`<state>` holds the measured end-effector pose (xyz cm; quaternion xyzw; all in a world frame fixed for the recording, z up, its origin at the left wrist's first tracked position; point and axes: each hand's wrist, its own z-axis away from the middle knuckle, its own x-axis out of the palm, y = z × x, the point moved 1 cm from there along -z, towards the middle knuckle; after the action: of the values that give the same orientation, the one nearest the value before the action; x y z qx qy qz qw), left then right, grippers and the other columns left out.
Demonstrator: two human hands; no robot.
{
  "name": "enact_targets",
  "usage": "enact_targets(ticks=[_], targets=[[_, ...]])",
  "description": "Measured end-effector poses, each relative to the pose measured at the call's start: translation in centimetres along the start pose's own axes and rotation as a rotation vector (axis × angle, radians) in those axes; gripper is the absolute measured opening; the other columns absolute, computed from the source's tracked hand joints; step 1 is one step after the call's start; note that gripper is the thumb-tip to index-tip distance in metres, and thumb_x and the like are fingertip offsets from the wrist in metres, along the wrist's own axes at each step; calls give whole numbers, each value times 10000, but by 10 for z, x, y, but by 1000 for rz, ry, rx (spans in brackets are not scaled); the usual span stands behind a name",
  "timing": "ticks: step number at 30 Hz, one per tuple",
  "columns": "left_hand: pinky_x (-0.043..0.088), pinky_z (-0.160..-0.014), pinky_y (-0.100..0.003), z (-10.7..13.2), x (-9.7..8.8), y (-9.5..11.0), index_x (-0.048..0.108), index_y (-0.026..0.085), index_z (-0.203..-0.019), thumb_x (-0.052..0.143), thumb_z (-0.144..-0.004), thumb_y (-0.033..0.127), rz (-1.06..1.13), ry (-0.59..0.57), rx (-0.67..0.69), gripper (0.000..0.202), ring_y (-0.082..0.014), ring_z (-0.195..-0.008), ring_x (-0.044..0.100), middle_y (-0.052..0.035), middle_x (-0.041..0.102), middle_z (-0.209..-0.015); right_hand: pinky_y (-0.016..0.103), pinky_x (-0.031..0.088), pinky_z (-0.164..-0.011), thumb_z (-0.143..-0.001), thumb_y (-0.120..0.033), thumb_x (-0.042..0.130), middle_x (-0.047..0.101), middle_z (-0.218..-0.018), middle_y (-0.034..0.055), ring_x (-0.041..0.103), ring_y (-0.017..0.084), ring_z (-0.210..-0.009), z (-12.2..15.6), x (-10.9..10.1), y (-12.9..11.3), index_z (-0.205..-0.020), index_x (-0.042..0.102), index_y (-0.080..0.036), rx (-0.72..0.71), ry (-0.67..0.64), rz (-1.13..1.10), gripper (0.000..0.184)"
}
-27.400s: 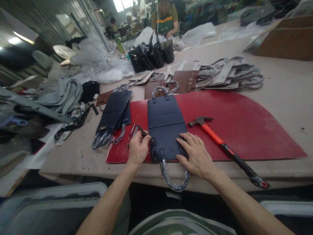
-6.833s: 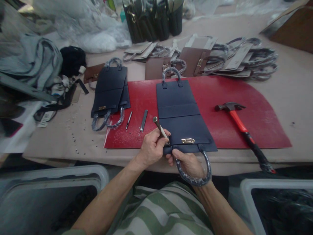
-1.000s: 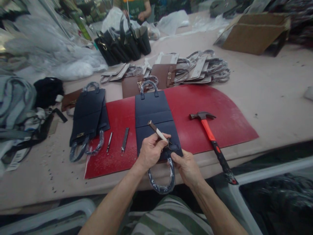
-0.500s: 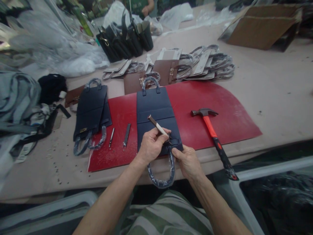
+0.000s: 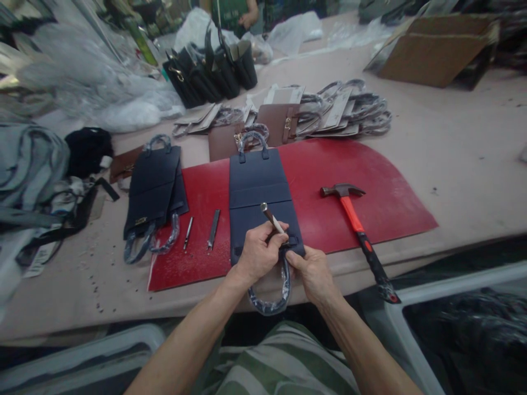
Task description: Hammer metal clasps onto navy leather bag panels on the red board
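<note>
A flat navy bag panel [image 5: 260, 181] with plastic-wrapped handles lies across a red mat [image 5: 349, 230]. My left hand [image 5: 260, 253] pinches a punch-like metal rod [image 5: 272, 216] wrapped in white around its grip. The rod leans, its top end pointing up and away, its lower end at the panel near the base of the closer handle [image 5: 269, 307]; its tip is hidden by my fingers. My right hand [image 5: 315, 271] grips the panel's near right corner, thumb on top and fingers underneath.
A claw hammer [image 5: 351, 211] lies right of the panel, its handle over the table edge. Two slim metal tools [image 5: 213, 229] rest on the mat's left. More navy panels [image 5: 150, 184] lie further left; brown panels [image 5: 274, 118], black bags [image 5: 209, 71] and a cardboard box [image 5: 438, 52] stand behind.
The rod has tilted more upright and its top has shifted right, with my left hand turning slightly. My right hand still grips the panel's corner.
</note>
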<state>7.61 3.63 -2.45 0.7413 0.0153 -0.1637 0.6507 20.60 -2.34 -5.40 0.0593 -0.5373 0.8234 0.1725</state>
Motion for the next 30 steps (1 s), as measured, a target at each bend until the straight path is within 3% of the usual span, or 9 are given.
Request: enact_targets(ticks=[8, 15, 18, 21, 24, 26, 30], targets=[[544, -792, -289, 1, 4, -12, 712, 182, -989, 604, -866, 175, -88, -36, 55, 164, -200, -867, 709, -58, 759, -953, 259, 406, -444, -676, -401, 739, 595, -521, 1, 530, 152, -459, 3, -3, 1, -612, 624, -181, 36, 69, 142, 257], [531, -912, -325, 10, 15, -22, 674, 200, -988, 590, -885, 157, -218, -96, 257, 140, -216, -981, 692, -78, 732, -1043, 326, 506, -576, -730, -467, 695, 703, -675, 69, 652, 222, -617, 29, -17, 6, -704, 687, -181, 14, 83, 250, 288], [529, -926, -335, 13, 17, -25, 673, 202, -979, 593, -891, 155, -236, -91, 285, 127, -224, -989, 687, -85, 723, -1044, 357, 505, -645, -800, -464, 610, 708, -714, 71, 662, 235, -663, 37, -33, -6, -768, 688, -198, -130, 107, 467, 279], [531, -930, -346, 13, 18, -26, 673, 200, -961, 606, -885, 142, -237, -92, 301, 116, -228, -984, 684, -83, 721, -1024, 385, 482, -715, -821, -460, 572, 697, -749, 75, 645, 247, -706, 37, -61, -29, -857, 688, -207, -362, 318, 751, 281], [535, -923, -343, 13, 19, -27, 666, 191, -946, 605, -877, 115, -239, -94, 333, 120, -221, -966, 683, -75, 719, -1009, 420, 457, -797, -798, -422, 564, 681, -949, 135, 627, 290, -854, 28, -93, -54, -947, 666, -185, -545, 545, 1003, 298], [537, -912, -334, 13, 19, -27, 661, 188, -935, 598, -878, 105, -243, -89, 346, 118, -214, -951, 682, -71, 716, -997, 427, 435, -819, -759, -364, 597, 630, -1006, 149, 590, 314, -934, 18, -110, -66, -938, 634, -180, -499, 580, 1081, 259], [535, -881, -319, 12, 20, -25, 656, 190, -922, 601, -873, 103, -254, -89, 352, 115, -209, -924, 675, -64, 706, -955, 341, 422, -717, -673, -201, 660, 524, -780, 39, 535, 227, -783, -3, -128, -77, -735, 511, -220, -156, 454, 812, 163]])
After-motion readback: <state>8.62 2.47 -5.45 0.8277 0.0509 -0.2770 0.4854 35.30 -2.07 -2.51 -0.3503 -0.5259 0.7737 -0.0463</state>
